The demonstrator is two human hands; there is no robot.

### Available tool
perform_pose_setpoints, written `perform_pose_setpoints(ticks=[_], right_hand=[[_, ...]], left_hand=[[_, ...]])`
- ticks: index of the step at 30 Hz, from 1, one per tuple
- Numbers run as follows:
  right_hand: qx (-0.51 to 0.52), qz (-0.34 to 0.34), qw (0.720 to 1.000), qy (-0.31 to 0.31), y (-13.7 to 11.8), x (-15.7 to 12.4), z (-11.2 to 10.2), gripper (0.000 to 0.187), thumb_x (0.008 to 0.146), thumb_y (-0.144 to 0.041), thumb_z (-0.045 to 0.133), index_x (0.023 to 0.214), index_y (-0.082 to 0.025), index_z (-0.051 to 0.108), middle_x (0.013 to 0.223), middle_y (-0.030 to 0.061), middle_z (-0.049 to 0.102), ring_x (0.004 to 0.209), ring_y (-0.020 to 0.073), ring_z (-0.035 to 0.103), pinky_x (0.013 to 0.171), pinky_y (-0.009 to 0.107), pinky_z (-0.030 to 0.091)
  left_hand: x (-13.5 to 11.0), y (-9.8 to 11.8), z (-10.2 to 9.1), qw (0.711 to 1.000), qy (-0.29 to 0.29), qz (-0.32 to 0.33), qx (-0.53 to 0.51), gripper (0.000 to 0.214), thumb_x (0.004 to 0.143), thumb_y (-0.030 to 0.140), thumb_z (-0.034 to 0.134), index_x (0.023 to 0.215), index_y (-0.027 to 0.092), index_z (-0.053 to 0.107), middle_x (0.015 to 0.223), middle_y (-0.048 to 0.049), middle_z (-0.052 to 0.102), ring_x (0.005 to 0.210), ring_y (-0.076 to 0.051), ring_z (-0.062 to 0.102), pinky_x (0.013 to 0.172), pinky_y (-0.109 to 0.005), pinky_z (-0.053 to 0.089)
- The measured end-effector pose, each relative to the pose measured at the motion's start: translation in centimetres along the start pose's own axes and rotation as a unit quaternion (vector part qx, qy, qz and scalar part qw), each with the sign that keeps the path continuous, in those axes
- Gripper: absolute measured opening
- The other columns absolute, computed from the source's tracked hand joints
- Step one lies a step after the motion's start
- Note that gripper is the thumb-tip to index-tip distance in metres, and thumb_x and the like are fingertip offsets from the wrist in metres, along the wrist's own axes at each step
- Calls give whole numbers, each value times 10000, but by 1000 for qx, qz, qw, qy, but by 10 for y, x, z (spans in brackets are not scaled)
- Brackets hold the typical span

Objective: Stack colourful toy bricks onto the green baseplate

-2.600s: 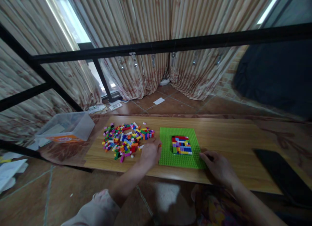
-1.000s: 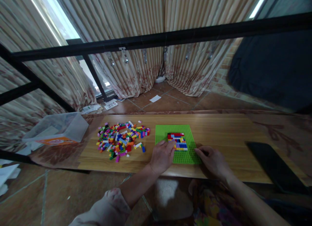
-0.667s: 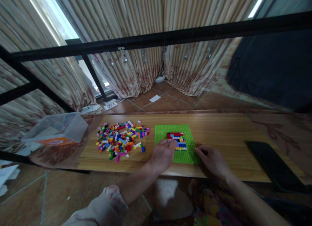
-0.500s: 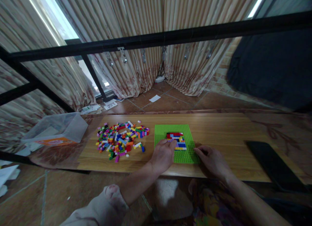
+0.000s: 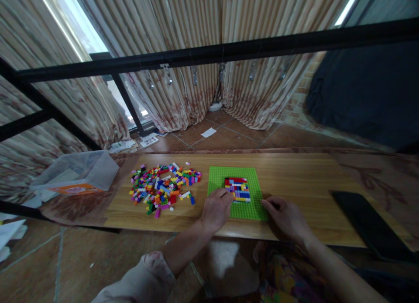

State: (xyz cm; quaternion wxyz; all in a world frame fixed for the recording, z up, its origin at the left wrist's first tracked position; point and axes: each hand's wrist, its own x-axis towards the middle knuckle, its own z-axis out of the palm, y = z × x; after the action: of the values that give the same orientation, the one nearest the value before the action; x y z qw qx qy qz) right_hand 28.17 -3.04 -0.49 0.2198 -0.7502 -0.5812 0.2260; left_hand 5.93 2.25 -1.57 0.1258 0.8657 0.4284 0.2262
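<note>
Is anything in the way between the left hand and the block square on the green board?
Nothing that I can see. The left hand is right at the near-left corner of the block square, over the green board, and hides a bit of both. I can't tell if it holds a block.

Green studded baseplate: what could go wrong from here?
The left hand is at the near-left corner of the multicoloured brick build; an uneven press might loosen a brick. The right hand is at the right edge of the green studded baseplate; a nudge could slide it on the wooden tabletop. The loose mixed-colour bricks reach toward the tabletop's near edge; a bump might drop some.
</note>
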Motion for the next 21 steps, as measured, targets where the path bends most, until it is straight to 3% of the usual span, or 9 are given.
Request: perform_pose_setpoints(ticks=[15, 18, 21], right_hand=[[-2, 2, 1000, -7, 3, 1, 2, 376, 839, -491, 424, 762, -227, 681, 797, 51, 708, 754, 223, 640, 659, 301, 410], [3, -10, 1000, -19, 4, 1, 2, 386, 845, -491, 412, 764, -226, 680, 794, 53, 709, 761, 228, 644, 678, 310, 425], [7, -26, 999, -20, 5, -2, 0, 368, 845, -471, 413, 776, -224, 678, 807, 52, 712, 782, 228, 650, 708, 315, 445]], left_hand=[[-3, 2, 4, 986, -7, 79, 146, 118, 898, 176, 485, 895, 179, 604, 949, -51, 593, 875, -181, 534, 759, -323, 483], [-5, 6, 0, 986, -3, 74, 146, 110, 887, 174, 502, 917, 180, 607, 969, -56, 603, 886, -186, 549, 765, -333, 494], [-12, 9, -11, 992, 20, 61, 112, 202, 876, 197, 523, 1064, 193, 595, 1067, -61, 613, 954, -195, 560, 833, -347, 501]])
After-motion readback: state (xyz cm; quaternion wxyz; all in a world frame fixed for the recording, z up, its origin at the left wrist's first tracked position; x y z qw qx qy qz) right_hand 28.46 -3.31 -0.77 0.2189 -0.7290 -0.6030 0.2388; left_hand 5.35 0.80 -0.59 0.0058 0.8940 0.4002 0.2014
